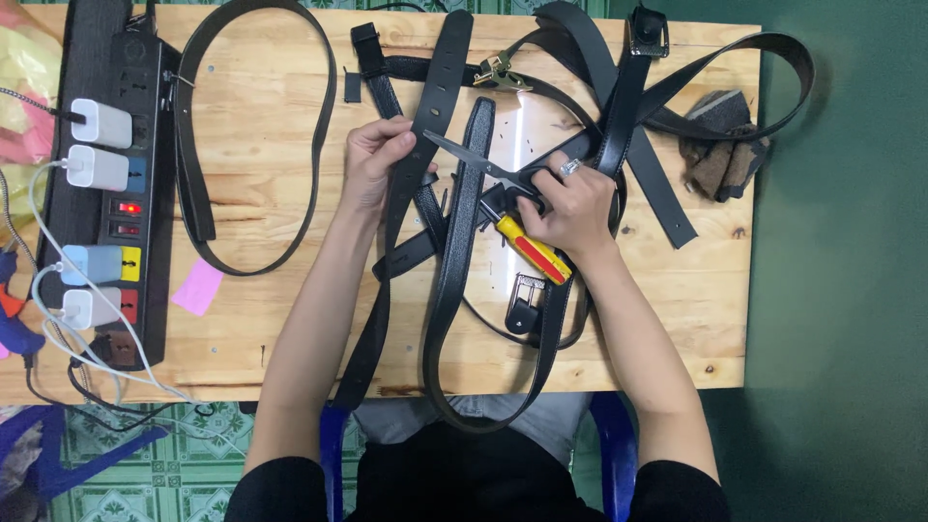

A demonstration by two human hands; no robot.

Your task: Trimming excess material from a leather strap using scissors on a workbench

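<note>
The black belt [425, 145] that the person works on looks like a light, limp strap: it would bend and slide easily along its length yet resist stretching, and its smooth face may be a little slippery, so it is best pinched flat across its width, close to where the blades meet it. That is roughly how the left hand [375, 162] takes it, fingers closed around the strap near a row of punched holes. The right hand [572, 205] is wrapped tight on the handles of a pair of scissors [483, 164], whose dark blades point left toward the held strap (whether the tip touches it is hard to tell); a yellow-and-red handled tool [534, 249] lies under that palm, seemingly held too. The two hands are apart, with other straps between them.

The belt is matte black, flat and long, running from the far edge of the wooden table [261, 116] down over the near edge toward the person's lap. More belts, some with metal buckles [499, 72], lie tangled around it.
</note>
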